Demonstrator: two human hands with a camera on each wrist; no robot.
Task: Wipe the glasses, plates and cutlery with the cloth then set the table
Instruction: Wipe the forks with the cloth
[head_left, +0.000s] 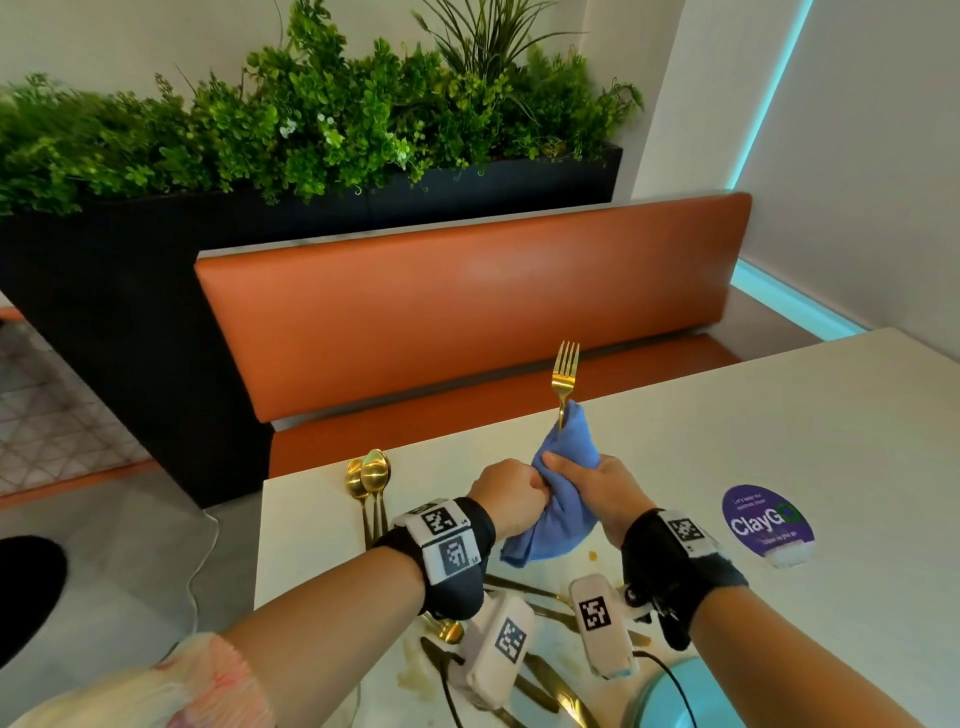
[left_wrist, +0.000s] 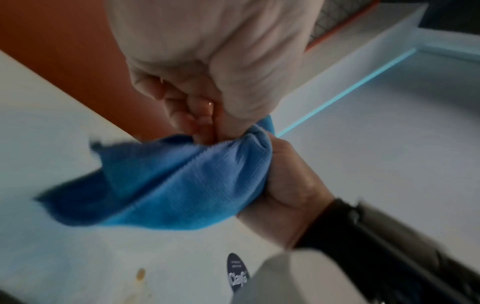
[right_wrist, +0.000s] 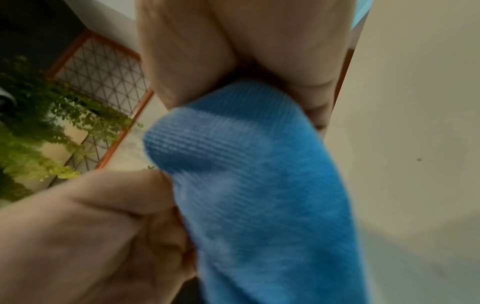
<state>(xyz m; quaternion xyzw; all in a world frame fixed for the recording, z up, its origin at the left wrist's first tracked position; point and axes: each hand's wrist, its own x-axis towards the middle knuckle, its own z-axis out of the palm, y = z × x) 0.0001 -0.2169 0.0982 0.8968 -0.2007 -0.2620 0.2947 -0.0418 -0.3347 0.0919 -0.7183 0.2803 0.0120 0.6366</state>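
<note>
A gold fork (head_left: 564, 374) stands tines-up over the white table (head_left: 779, 426). Its handle runs down into a blue cloth (head_left: 563, 467). My right hand (head_left: 597, 483) grips the cloth bunched around the handle. My left hand (head_left: 511, 493) is a fist pressed against the cloth's left side, holding the handle's lower end, which fingers and cloth hide. The left wrist view shows the left hand (left_wrist: 207, 98) curled above the cloth (left_wrist: 182, 185), with the right hand (left_wrist: 291, 185) wrapped around it. The cloth (right_wrist: 259, 185) fills the right wrist view.
Two gold spoons (head_left: 371, 478) lie at the table's far left edge. Several gold cutlery pieces (head_left: 545, 680) lie under my wrists beside a teal plate (head_left: 660, 696). A purple sticker (head_left: 766, 519) is on the right. An orange bench (head_left: 467, 312) stands behind the table.
</note>
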